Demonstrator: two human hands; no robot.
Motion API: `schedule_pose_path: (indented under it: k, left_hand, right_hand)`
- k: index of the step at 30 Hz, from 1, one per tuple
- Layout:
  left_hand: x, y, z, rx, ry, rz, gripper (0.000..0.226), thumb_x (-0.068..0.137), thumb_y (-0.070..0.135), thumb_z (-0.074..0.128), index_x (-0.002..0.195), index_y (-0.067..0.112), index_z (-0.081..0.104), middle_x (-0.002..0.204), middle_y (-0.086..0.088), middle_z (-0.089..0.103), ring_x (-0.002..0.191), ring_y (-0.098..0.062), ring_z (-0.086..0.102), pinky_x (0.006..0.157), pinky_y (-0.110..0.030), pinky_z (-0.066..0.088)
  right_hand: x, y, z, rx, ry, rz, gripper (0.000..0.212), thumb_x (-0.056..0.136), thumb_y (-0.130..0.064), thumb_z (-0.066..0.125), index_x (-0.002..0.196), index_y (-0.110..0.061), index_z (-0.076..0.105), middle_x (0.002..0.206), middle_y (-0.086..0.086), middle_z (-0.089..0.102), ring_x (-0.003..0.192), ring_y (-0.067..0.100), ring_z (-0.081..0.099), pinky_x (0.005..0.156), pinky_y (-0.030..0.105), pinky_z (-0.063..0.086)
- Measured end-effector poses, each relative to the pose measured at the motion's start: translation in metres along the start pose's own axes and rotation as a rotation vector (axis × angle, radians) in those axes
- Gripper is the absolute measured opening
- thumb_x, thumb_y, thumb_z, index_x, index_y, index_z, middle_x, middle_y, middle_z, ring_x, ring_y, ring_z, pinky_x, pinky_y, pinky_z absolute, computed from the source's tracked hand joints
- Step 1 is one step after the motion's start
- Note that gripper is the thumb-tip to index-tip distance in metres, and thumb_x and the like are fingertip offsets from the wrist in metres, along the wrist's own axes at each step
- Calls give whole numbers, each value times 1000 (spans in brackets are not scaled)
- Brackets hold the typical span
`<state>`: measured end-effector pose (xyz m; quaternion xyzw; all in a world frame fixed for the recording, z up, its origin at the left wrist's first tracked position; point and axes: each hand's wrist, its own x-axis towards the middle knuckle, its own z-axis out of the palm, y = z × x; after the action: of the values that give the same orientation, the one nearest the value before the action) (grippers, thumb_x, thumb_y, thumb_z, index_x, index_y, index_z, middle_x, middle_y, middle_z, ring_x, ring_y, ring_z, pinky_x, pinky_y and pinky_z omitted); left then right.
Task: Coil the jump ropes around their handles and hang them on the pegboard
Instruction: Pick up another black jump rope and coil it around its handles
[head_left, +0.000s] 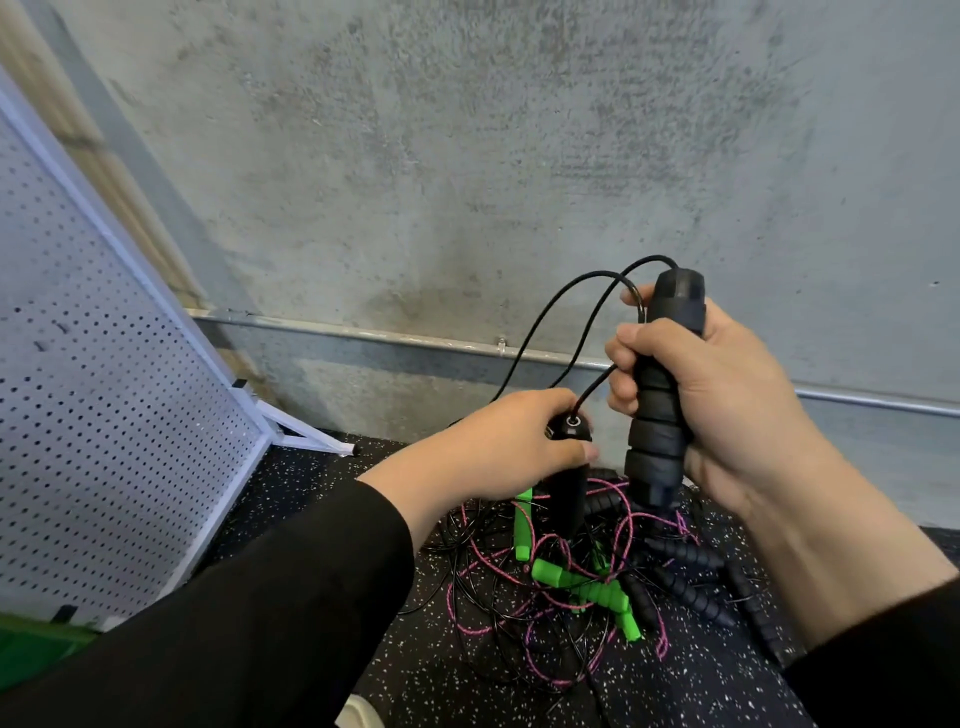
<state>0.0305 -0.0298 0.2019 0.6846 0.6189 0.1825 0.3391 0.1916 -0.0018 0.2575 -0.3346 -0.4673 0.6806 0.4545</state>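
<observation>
The white pegboard (104, 395) leans by the grey wall on the left, with no rope on it yet. On the floor sits a big messy pile of ropes (582, 587), pink, green and black. The right hand (727, 395) squeezes one black handle (662, 395) upright. The left hand (509, 447) wraps around the other handle (569, 488). Their thin black cord (561, 332) loops between them and drops behind the left hand, so it may snag in the pile or kink while being wound.

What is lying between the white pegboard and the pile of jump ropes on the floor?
Bare speckled floor near the pegboard; closer to the rope pile, the left hand's sleeve covers it, in the head view.
</observation>
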Motion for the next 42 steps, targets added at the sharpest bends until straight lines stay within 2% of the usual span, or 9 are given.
schedule_pose_path:
  k: [5, 11, 19, 22, 25, 30, 36, 40, 42]
  left_hand:
    - [-2, 1, -2, -281, 138, -38, 24, 95, 37, 69, 98, 13, 66, 84, 0, 66, 72, -10, 55, 69, -31, 45]
    - [-6, -2, -9, -936, 123, -150, 27, 97, 31, 68, 100, 7, 58, 99, -23, 61, 83, -33, 56, 63, -30, 57]
    - [-11, -3, -7, -1059, 184, -171, 23, 94, 29, 71, 83, 13, 59, 94, -17, 61, 77, -30, 59, 65, -33, 56]
    - [-11, -3, -6, -1072, 237, -153, 24, 93, 28, 72, 83, 13, 57, 87, -14, 60, 66, -20, 60, 64, -33, 55]
    - [-10, -3, -6, -1093, 298, -157, 27, 90, 32, 76, 82, 13, 58, 83, -11, 60, 64, -18, 58, 58, -29, 51]
    - [-4, 0, 0, -1205, 270, -208, 35, 80, 47, 81, 91, 17, 67, 90, -9, 65, 88, -24, 61, 87, -41, 50]
    - [6, -1, 0, -1373, 183, -215, 36, 86, 33, 74, 108, 5, 66, 111, -14, 76, 97, -27, 69, 106, -53, 50]
    - [-1, -1, -11, -1441, 230, -247, 52, 88, 38, 69, 118, -4, 66, 117, -15, 74, 92, -26, 63, 67, -33, 57]
    - [-9, -1, -15, -1437, 247, -244, 53, 89, 42, 67, 119, -3, 67, 116, -14, 73, 82, -26, 59, 47, -24, 38]
  right_hand:
    - [2, -2, -12, -343, 125, 50, 20, 96, -22, 68, 114, -22, 59, 102, 9, 71, 63, 23, 70, 52, 33, 56]
    - [-2, 7, -15, -614, 19, 200, 22, 92, -23, 71, 106, -9, 61, 83, 11, 67, 54, 17, 55, 48, 28, 51]
    - [-9, 9, -11, -703, -19, 167, 13, 89, -20, 74, 101, -20, 78, 87, 0, 78, 69, 13, 67, 61, 23, 53]
    - [-13, 14, -8, -718, -88, 187, 18, 94, -29, 69, 111, -28, 74, 95, 2, 79, 86, 19, 74, 76, 34, 56]
    - [-18, 20, -4, -591, -158, 302, 33, 90, -28, 74, 119, -36, 62, 97, 7, 77, 84, 31, 76, 66, 36, 58]
    - [-22, 29, 5, -549, -131, 271, 31, 90, -17, 74, 116, -23, 59, 82, 5, 73, 66, 23, 72, 56, 30, 56]
    - [-17, 35, 4, -584, -140, 345, 26, 90, -34, 75, 107, -17, 65, 84, 10, 75, 75, 26, 73, 73, 44, 59]
    - [-22, 27, 15, -202, -148, 471, 53, 92, -53, 49, 109, -9, 73, 103, 23, 75, 91, 43, 73, 83, 49, 58]
    - [-27, 24, 20, -64, -190, 535, 58, 91, -56, 45, 107, -9, 77, 109, 25, 73, 92, 42, 72, 83, 48, 58]
